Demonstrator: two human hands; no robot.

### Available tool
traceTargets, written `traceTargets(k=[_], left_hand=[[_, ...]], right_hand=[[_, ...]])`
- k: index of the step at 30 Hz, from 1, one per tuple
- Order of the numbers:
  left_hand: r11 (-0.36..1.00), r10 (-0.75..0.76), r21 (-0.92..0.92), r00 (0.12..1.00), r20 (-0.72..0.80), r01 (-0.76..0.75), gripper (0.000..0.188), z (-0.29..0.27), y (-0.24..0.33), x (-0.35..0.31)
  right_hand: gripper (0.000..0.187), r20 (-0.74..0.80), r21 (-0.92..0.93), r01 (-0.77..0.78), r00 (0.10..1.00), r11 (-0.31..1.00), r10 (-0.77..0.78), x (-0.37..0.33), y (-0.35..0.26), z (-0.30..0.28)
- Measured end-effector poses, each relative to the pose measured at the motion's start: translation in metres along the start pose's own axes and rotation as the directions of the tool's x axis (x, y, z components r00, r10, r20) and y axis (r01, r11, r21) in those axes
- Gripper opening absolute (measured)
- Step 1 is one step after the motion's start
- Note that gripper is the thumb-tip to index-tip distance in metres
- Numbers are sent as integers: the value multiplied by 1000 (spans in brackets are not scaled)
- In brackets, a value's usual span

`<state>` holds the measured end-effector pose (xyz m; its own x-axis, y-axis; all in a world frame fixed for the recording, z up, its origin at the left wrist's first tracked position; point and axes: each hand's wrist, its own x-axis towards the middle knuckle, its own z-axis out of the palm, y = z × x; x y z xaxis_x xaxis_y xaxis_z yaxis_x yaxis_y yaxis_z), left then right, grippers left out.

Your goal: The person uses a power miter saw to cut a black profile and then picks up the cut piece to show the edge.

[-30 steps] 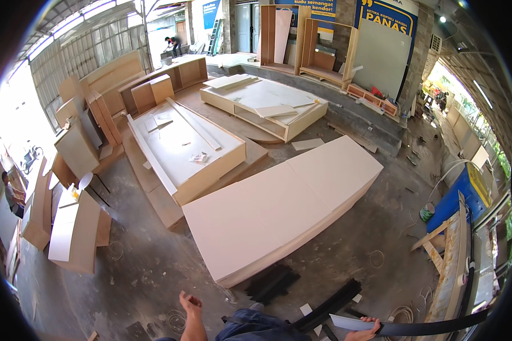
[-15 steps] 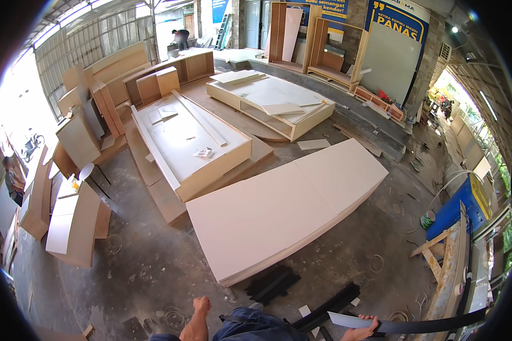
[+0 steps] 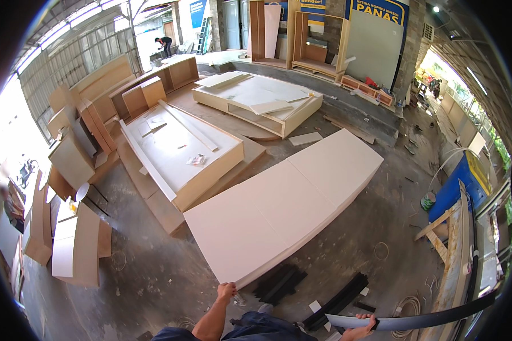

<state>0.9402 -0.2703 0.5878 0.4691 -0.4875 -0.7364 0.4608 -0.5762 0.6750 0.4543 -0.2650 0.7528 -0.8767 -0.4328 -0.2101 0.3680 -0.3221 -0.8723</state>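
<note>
The right hand [image 3: 358, 326] holds the strip [image 3: 438, 323], fingers closed around it near its left end. The end extends a little past the hand; the remaining length runs rightward in a curve, above the floor [image 3: 170, 301] and past the coil [image 3: 408, 310]. The strip is grey, paler near the hand and darker toward its far end.

The left hand [image 3: 226, 291] is at the near corner of the white top [image 3: 279, 207]. Its fingers are curled narrow. From where I stand, I cannot tell whether they pinch the edge or only rest against it. The two hands are well apart, with the person's body between and behind them.

The white top lies flat in front of the person, angled away to the right. Two seams cross it. On the floor between this top and the person lie a black pile [image 3: 280, 286] and, nearer the right hand, a bundle of dark strips [image 3: 347, 292]. Small white offcuts [image 3: 315, 306] lie beside the bundle.

Beyond the white top stands a low box [image 3: 210, 177] with loose boards and a packet [image 3: 197, 161] on it. A second low box [image 3: 301, 120] stands behind. To the left is a stool [image 3: 82, 191]; to the right, a blue container [image 3: 450, 190].
</note>
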Motion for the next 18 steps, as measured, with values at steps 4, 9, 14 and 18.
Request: traceTargets(k=[4,9,14,18], left_hand=[[1000,29,6,993,117,-30,16,21,9,8],[1000,2,29,970,244,-10,17,58,18,-2],[998,-23,62,963,268,7,14,69,12,-6],[990,12,128,951,308,-54,15,59,-8,-3]], right_hand=[[30,-141,-122,75,986,990,-92,-47,-29,7],[26,-124,-209,160,974,965,-188,-65,-51,-6],[28,-144,-190,178,968,966,-207,-65,-58,-23],[31,-131,-111,93,986,990,-107,-71,-72,-19]])
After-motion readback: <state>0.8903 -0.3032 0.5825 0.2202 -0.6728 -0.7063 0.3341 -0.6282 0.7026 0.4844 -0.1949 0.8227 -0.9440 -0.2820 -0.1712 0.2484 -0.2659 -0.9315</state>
